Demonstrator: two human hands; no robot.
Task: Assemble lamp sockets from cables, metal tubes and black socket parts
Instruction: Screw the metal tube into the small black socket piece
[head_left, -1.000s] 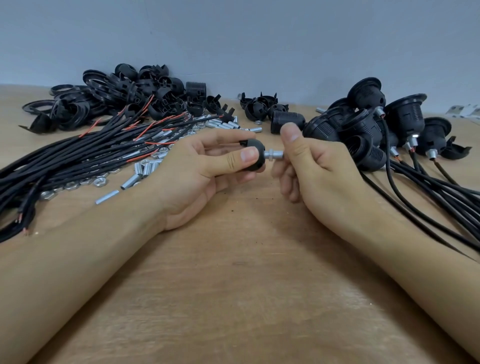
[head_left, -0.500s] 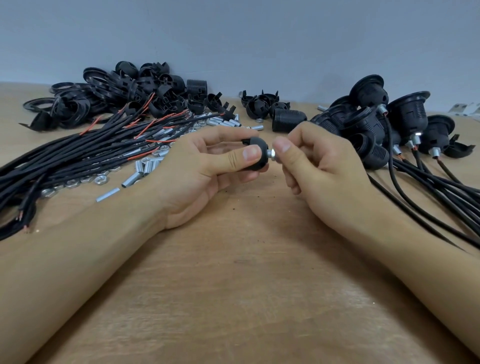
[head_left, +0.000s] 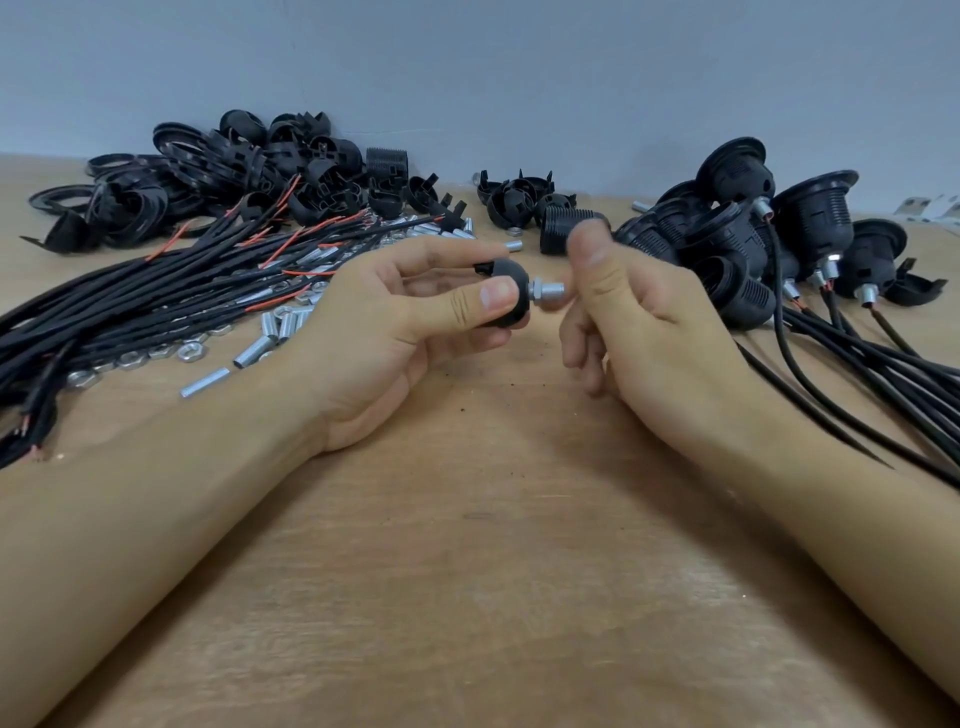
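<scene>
Since half a second ago our right hand (head_left: 649, 317) has come away from the metal tube (head_left: 549, 289): the thumb, which sat against the tube's tip, is now lifted and blurred, and a nut (head_left: 537, 287) shows on the tube next to the black cap. We cannot tell whether the forefinger behind the tube's end still touches it; the other fingers hang loosely curled and hold nothing that we can see.

Our left hand (head_left: 395, 332) grips the black socket cap (head_left: 506, 299) between thumb in front and fingers behind, above the wooden table (head_left: 493, 545). The tube sticks out of the cap's rounded side toward the right hand.

To the left lies a bundle of black cables (head_left: 130, 306) with red wire ends, and just beside it loose metal tubes (head_left: 254, 351) and nuts (head_left: 189, 353) are scattered on the table. Behind them, near the wall, sits a heap of black socket parts (head_left: 249, 171). A smaller cluster of caps (head_left: 519, 200) lies behind our hands. To the right, finished sockets (head_left: 753, 239) are piled together, their cables (head_left: 857, 374) trailing toward us past the right forearm.
</scene>
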